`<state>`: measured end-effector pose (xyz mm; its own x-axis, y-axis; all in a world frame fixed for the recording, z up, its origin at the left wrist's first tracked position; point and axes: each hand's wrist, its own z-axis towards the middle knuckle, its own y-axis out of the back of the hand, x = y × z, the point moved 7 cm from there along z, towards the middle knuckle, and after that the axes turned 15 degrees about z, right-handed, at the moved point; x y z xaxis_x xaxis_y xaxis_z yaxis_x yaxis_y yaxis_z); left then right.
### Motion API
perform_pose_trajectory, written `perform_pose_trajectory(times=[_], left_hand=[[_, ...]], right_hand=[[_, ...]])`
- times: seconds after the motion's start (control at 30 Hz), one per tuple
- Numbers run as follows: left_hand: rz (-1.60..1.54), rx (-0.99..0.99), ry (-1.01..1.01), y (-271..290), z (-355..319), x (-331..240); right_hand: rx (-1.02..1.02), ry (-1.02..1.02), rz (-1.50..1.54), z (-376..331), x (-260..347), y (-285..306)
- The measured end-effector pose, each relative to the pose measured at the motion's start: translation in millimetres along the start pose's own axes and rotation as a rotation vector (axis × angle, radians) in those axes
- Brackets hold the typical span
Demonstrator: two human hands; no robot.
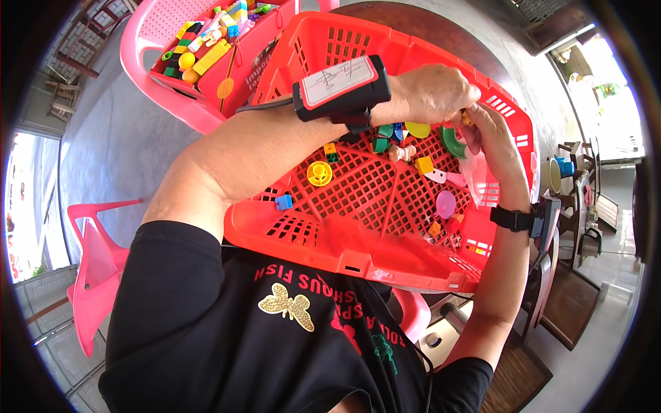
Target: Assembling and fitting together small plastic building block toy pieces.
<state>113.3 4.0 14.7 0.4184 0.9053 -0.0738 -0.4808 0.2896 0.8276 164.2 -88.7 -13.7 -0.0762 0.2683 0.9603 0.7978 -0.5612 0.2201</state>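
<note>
My left hand (441,95) and my right hand (490,131) meet over the far right side of a red plastic basket (303,258). Both have their fingers closed about a small yellow-orange toy piece (467,118), mostly hidden by the fingers. Below them inside the basket lie a green curved piece (452,142), a yellow block (424,165), a small pale figure (401,153) and a pink-and-white toy (446,177). A pale see-through sheet (474,175) hangs by my right hand. Further left are a yellow wheel-like piece (319,173) and a blue block (284,202).
On a pink chair (141,62) at the far left rests a red box (241,86) full of coloured blocks. Another pink chair (96,255) stands at the left. A round brown tabletop (413,20) lies beyond the basket. Dark wooden furniture (570,310) is at the right.
</note>
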Motion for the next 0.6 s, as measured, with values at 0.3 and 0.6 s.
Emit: perform_pose_trajectory(times=[0.3,0.6], left_hand=[[0.039,-0.071,0.109,10,3,5],[-0.576,0.274,0.315,2,0,18]], right_hand=[[-0.28,0.351,-0.393,-1,17,5],[-0.027,0.394,-0.225,-9,30,9]])
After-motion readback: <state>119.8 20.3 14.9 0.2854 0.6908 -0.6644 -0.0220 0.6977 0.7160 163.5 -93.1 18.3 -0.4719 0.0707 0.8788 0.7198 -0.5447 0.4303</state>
